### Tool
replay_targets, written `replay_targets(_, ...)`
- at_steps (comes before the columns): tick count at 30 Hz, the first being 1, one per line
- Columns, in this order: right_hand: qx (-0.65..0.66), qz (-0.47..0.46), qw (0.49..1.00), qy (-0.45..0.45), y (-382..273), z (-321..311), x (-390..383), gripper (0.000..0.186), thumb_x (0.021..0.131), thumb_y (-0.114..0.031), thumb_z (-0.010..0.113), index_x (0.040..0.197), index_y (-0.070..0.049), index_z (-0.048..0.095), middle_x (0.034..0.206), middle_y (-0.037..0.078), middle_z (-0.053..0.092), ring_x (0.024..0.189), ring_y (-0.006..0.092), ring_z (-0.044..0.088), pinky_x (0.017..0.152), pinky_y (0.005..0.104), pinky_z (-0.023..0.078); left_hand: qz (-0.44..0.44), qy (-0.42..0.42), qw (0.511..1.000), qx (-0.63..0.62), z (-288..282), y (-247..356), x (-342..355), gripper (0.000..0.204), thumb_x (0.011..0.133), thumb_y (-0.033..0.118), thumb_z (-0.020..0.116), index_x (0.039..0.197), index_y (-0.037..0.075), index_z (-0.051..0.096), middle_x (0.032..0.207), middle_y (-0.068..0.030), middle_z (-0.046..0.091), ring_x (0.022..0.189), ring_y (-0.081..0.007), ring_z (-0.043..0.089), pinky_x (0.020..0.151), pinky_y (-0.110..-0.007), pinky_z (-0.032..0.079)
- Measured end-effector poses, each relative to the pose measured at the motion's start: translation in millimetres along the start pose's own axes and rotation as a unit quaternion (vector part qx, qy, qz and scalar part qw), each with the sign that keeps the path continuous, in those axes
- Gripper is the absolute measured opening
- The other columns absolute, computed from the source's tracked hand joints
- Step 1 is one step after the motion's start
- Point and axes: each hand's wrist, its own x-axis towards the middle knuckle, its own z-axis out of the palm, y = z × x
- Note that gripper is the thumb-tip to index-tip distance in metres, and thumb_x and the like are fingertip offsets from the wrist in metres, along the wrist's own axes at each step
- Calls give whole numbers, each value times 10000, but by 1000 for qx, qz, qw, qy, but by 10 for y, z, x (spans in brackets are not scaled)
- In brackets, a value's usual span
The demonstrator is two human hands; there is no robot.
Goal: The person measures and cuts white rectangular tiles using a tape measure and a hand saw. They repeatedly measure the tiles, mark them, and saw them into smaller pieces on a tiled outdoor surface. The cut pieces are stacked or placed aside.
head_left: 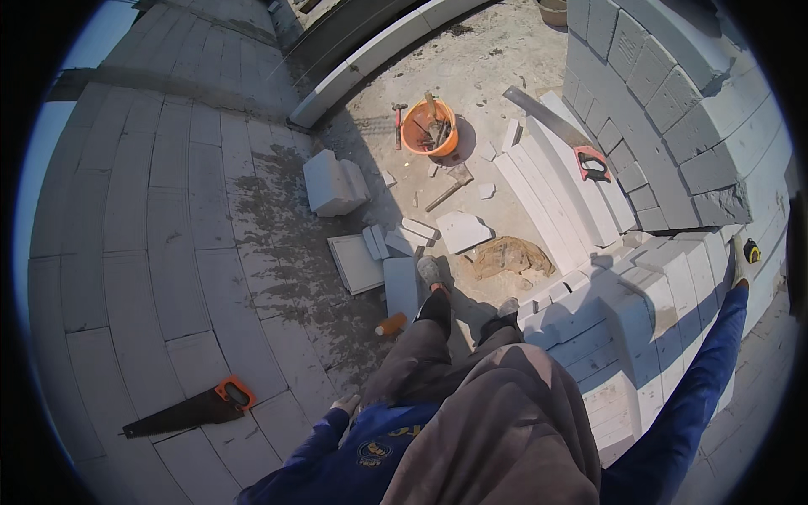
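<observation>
My right arm reaches out to the right, and my right hand (740, 263) lies on the white block wall (686, 273) beside the cut end of the stacked blocks. Its fingers look stretched out along the block, with nothing seen in them. Close by the fingers, a yellow and black tape measure (752, 250) sits on the block top. My left hand (346, 406) hangs low by my left side near the block surface; its fingers are too small and partly hidden to make out. A hand saw (189, 410) with an orange and black handle lies on the blocks at the left.
Another hand saw (592, 164) rests on stacked white blocks (551, 189) at the right. An orange bucket (407, 135) of tools, a red-handled hammer (398, 126), a second hammer (449, 187), block offcuts (463, 231), a brown sack (513, 257) and an orange bottle (390, 324) lie around my feet.
</observation>
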Motion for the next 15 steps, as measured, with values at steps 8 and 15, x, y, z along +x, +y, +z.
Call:
replay_targets(8, 47, -3, 999, -25, 106, -212, -73, 1012, 743, -608, 908, 1452, 40, 591, 1391, 200, 686, 1252, 324, 675, 1109, 414, 504, -107, 15, 992, -61, -35, 275, 18, 680, 997, 574, 619, 1476, 90, 639, 1497, -207, 637, 1444, -342, 558, 1189, -384, 422)
replay_targets(15, 100, 4, 993, -59, -613, -1292, -2075, 577, 943, -480, 786, 1285, -18, 736, 1023, 36, 719, 842, 145, 631, 799, 293, 502, -62, 35, 984, -165, -6, 445, 363, 687, 1018, 569, 627, 1478, 59, 628, 1474, -199, 658, 1399, -313, 602, 1165, -376, 447)
